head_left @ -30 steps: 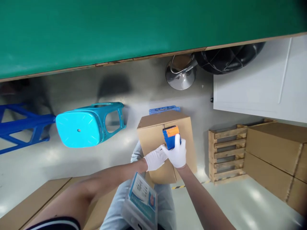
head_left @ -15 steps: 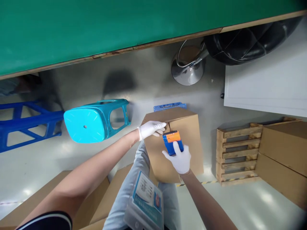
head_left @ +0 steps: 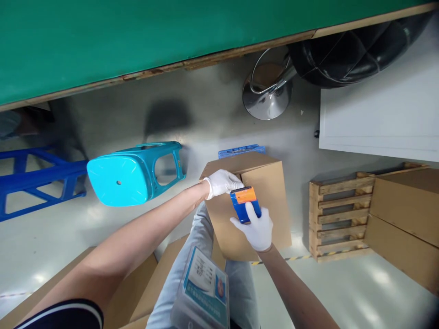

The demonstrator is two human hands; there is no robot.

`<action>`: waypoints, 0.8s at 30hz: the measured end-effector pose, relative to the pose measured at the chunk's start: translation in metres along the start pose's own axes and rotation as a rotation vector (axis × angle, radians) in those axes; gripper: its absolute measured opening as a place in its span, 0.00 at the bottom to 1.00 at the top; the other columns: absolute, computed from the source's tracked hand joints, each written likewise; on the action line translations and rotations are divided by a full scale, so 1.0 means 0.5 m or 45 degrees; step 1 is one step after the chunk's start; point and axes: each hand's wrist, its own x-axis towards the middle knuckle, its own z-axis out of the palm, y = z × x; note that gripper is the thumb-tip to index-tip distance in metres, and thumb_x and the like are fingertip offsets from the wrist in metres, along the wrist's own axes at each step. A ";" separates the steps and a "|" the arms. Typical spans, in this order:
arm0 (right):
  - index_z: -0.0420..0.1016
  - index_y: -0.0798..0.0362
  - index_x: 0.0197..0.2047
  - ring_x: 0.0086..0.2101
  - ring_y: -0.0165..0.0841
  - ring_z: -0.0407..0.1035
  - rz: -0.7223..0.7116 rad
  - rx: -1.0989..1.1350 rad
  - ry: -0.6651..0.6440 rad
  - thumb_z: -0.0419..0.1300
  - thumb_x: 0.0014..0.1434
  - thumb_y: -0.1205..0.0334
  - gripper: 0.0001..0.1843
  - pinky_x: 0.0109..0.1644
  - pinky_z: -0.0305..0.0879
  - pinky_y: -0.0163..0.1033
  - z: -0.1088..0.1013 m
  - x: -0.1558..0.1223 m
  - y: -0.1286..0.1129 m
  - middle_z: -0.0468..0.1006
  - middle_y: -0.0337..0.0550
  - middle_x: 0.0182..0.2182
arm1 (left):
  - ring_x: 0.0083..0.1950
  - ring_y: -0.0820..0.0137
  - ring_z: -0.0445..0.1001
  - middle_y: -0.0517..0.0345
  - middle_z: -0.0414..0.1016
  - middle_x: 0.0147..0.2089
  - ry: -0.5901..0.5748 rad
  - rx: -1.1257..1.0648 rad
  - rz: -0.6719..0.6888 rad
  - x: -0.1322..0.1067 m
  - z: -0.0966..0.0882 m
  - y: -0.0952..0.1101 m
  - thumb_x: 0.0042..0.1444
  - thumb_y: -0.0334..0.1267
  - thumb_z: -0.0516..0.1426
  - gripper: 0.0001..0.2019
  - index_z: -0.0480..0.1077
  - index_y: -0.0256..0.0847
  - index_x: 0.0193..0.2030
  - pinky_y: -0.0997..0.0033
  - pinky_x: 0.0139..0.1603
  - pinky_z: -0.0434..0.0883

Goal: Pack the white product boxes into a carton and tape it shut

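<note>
Currently gripping a blue-and-orange tape dispenser (head_left: 245, 203) on or just above the cardboard box (head_left: 270, 196), with the right hand's (head_left: 259, 229) fingers wrapped partway round it. Keeping the left hand (head_left: 222, 183) over the box's far left part, beside the dispenser's dark edge, with fingers bent close together; cannot tell whether holding anything. Also facing a turquoise stool (head_left: 118, 180) left of the box and a wooden pallet (head_left: 343, 204) to its right.

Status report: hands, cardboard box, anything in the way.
Right hand: holds blue-and-orange tool. Left hand: close by tool's dark edge. Cardboard box: beneath both. Possible obstruction: that hand.
</note>
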 end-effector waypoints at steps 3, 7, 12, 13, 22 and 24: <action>0.83 0.47 0.57 0.30 0.36 0.66 0.000 0.000 -0.042 0.72 0.51 0.34 0.36 0.30 0.63 0.38 -0.008 0.011 -0.003 0.68 0.51 0.39 | 0.35 0.69 0.75 0.57 0.81 0.33 0.114 0.173 0.124 0.003 0.004 0.003 0.50 0.43 0.73 0.13 0.84 0.34 0.34 0.72 0.37 0.72; 0.82 0.46 0.60 0.28 0.34 0.65 0.012 -0.003 -0.056 0.70 0.55 0.37 0.34 0.29 0.60 0.37 -0.025 0.012 -0.013 0.67 0.49 0.38 | 0.38 0.67 0.78 0.58 0.82 0.34 0.199 0.399 0.238 0.025 -0.008 0.018 0.55 0.34 0.66 0.05 0.84 0.34 0.34 0.72 0.41 0.73; 0.80 0.42 0.63 0.26 0.30 0.61 0.137 -0.104 -0.214 0.72 0.52 0.42 0.36 0.30 0.55 0.34 -0.050 -0.017 -0.018 0.66 0.43 0.35 | 0.41 0.62 0.80 0.58 0.81 0.33 0.437 0.427 0.285 0.071 -0.061 0.061 0.53 0.35 0.67 0.06 0.84 0.34 0.35 0.67 0.47 0.75; 0.80 0.41 0.63 0.26 0.29 0.61 0.172 -0.120 -0.250 0.73 0.51 0.43 0.37 0.30 0.54 0.34 -0.053 -0.022 -0.019 0.66 0.42 0.35 | 0.42 0.62 0.80 0.58 0.82 0.33 0.440 0.415 0.291 0.078 -0.070 0.068 0.52 0.35 0.68 0.06 0.84 0.35 0.34 0.67 0.47 0.75; 0.77 0.39 0.67 0.26 0.27 0.55 0.321 -0.159 -0.349 0.70 0.53 0.46 0.37 0.32 0.48 0.34 -0.060 0.005 -0.034 0.65 0.41 0.36 | 0.47 0.60 0.81 0.61 0.83 0.36 0.406 0.400 0.317 0.086 -0.073 0.084 0.50 0.32 0.70 0.02 0.84 0.38 0.33 0.64 0.52 0.77; 0.76 0.40 0.67 0.27 0.27 0.55 0.319 -0.170 -0.362 0.69 0.54 0.45 0.37 0.32 0.47 0.34 -0.059 0.015 -0.034 0.65 0.42 0.36 | 0.48 0.60 0.81 0.62 0.83 0.37 0.404 0.419 0.317 0.090 -0.076 0.085 0.51 0.32 0.70 0.03 0.85 0.38 0.34 0.64 0.53 0.77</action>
